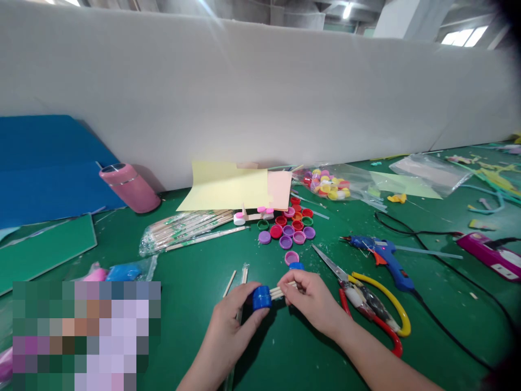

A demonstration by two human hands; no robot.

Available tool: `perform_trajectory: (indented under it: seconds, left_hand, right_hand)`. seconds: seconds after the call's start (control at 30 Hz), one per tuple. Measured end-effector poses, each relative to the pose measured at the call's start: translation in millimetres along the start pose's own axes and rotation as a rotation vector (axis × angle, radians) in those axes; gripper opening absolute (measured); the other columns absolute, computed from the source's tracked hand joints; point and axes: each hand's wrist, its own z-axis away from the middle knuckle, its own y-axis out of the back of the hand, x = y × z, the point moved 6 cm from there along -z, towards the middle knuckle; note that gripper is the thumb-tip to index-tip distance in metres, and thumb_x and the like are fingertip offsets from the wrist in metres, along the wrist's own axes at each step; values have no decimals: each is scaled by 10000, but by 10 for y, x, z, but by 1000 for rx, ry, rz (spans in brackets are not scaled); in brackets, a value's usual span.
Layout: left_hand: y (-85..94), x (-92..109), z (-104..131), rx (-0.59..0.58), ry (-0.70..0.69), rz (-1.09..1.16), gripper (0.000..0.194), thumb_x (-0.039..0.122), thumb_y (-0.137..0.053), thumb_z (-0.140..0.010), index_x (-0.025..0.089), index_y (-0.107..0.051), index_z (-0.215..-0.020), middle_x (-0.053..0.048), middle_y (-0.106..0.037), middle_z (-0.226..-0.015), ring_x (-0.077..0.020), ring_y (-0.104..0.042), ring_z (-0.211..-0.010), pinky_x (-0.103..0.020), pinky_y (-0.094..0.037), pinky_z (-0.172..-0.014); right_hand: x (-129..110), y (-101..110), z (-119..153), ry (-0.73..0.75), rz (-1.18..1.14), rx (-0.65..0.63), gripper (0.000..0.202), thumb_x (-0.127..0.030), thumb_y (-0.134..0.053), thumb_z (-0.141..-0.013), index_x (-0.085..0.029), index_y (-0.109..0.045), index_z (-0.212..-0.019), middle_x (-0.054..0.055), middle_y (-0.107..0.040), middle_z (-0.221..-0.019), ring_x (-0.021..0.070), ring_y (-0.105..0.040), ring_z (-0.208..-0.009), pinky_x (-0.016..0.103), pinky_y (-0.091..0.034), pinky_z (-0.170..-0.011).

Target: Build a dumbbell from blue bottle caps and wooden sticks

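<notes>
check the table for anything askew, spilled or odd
Colored scraps lie strewn at the far right, looking untidy. The pink flask appears tilted, though lens distortion may explain that. I see no spill.

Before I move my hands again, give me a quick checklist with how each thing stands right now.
1. Left hand has a grip on the blue caps: ok, thumb and fingers pinch them.
2. Right hand holds the pale sticks: ok.
3. Sticks fixed firmly to the blue caps: cannot tell, they only look to meet there.
4. Glue gun clear of both hands: ok, it lies off to the right.
5. Glue gun nozzle cool: cannot tell by sight.
6. Scissors well away from the right forearm: not ok, their red handle lies right beside it.
</notes>
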Motion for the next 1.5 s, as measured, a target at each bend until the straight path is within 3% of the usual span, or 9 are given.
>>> perform_trajectory:
  seconds: [1.5]
  left_hand:
    - [-39, -45, 17, -28, 11, 8, 235, 223, -584, -707, 202, -591, -941, -31, -681, -910, -181, -629, -809, -280, -491, -731]
  right_hand:
    - [-12, 5, -3, -18, 4, 1, 154, -247, -493, -785, -137, -564, -704, -39, -477, -526, 77, -380, -471, 183, -279, -431]
